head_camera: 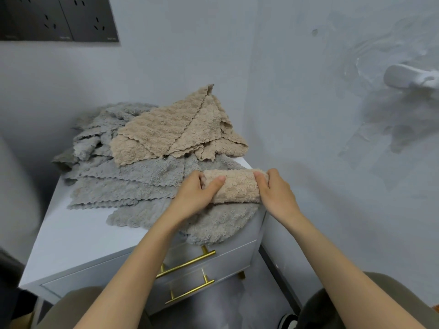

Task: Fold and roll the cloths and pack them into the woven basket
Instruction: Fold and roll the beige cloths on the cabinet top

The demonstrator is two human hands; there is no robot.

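A beige cloth rolled into a thick cylinder (pixel 237 186) lies on grey cloths near the right edge of the white cabinet top (pixel 71 236). My left hand (pixel 199 194) grips the roll's left end, thumb across its front. My right hand (pixel 275 189) holds the right end, fingers curled over it. Behind them is a loose pile: several grey cloths (pixel 118 184) spread flat with wavy edges, and beige cloths (pixel 171 129) heaped on top toward the wall. One grey cloth (pixel 221 224) droops over the cabinet's front edge. No woven basket is in view.
The cabinet stands in a corner of grey walls and has two drawers with gold bar handles (pixel 187 263). A dark socket panel (pixel 59 17) sits high on the left wall. A white fixture (pixel 411 78) sticks out from the right wall. My knees flank the cabinet front.
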